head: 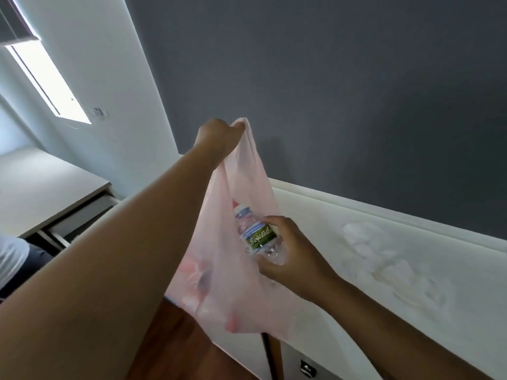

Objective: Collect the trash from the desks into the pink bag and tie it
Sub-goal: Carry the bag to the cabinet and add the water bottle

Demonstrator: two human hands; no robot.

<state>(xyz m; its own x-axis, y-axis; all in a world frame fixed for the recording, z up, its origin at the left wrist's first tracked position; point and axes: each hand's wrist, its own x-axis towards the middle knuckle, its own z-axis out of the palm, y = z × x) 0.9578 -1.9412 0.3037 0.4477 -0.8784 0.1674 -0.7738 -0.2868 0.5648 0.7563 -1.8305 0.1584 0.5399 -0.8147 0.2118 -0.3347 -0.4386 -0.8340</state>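
A thin pink plastic bag (219, 272) hangs in the middle of the view. My left hand (219, 138) is raised and pinches the bag's handle at the top. My right hand (288, 256) grips a clear plastic water bottle (255, 234) with a green label and white cap. The bottle's cap end points into the bag's open mouth. Some pinkish trash shows faintly through the bag's lower part.
A white desk (356, 270) runs along the dark grey wall on the right, with crumpled white tissue (384, 256) on it. Another pale desk (41, 193) stands at the left under a window. A seated person's white sleeve (11, 259) shows at the left edge. Wooden floor lies below.
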